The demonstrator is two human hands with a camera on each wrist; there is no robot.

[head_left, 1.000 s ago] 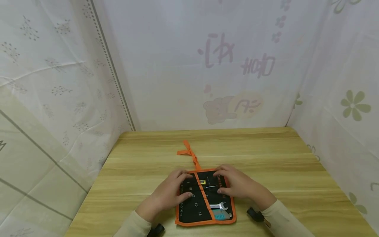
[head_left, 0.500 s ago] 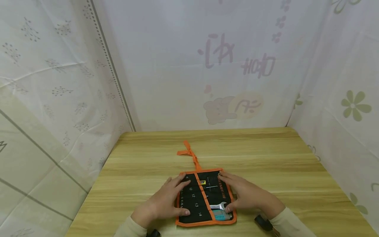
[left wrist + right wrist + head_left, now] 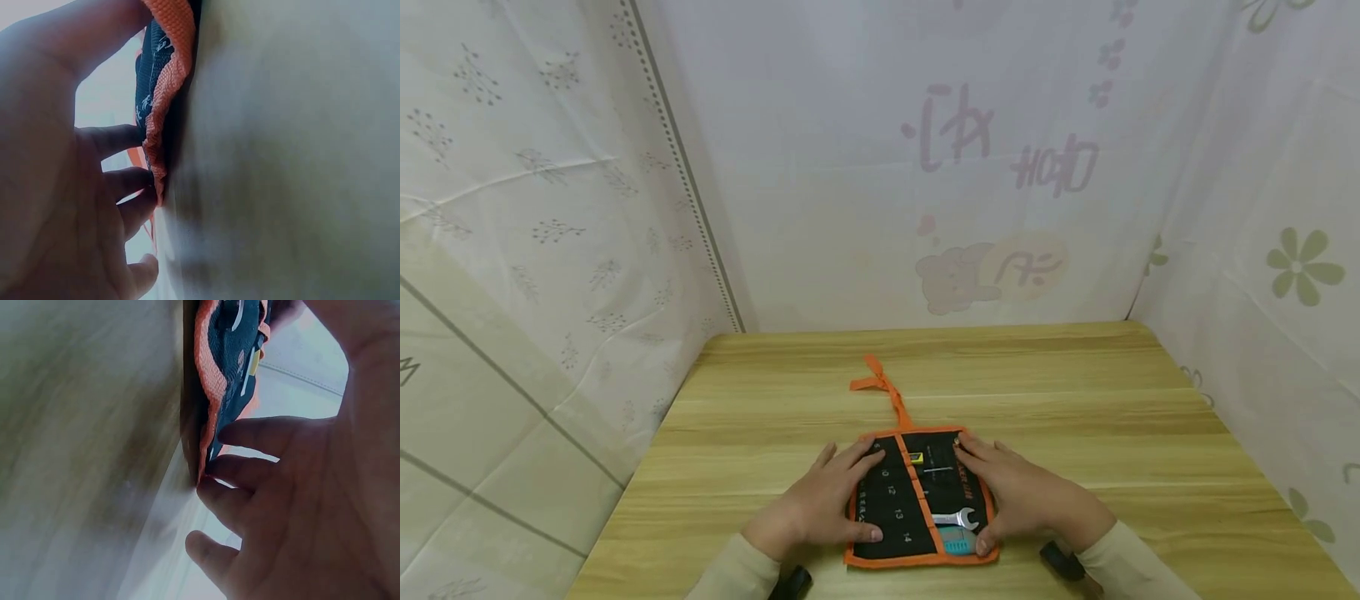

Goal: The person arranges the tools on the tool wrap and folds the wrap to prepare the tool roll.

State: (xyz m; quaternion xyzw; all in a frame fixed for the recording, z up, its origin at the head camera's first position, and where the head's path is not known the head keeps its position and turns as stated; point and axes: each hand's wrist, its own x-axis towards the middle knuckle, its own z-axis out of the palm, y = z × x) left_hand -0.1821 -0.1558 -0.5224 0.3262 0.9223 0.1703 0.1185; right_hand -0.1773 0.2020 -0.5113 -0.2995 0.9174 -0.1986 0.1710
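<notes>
A black cloth tool pouch [image 3: 889, 505] with orange trim lies flat on the table in the head view, printed with sizes down its left half. An open-ended wrench [image 3: 961, 519] and a teal-and-grey handle [image 3: 957, 541] stick out of its right-hand pockets. My left hand [image 3: 823, 504] rests on the pouch's left side, fingers spread and relaxed. On the opposite side my right hand [image 3: 1022, 496] touches the right border, its thumb at the end of the teal handle. Both wrist views show fingertips right at the orange edging [image 3: 167, 81], which is wavy there.
A knotted orange tie strap [image 3: 893, 400] runs from the pouch's far edge toward the back of the wood-grain table [image 3: 1037, 375]. Patterned cloth [image 3: 820, 208] hangs behind the table and along both sides. Black wrist devices [image 3: 1062, 562] sit under the sleeves.
Both hands have slid from over the pouch toward its side edges. The right thumb has moved down toward the near right corner, and the pouch has stayed nearly in place.
</notes>
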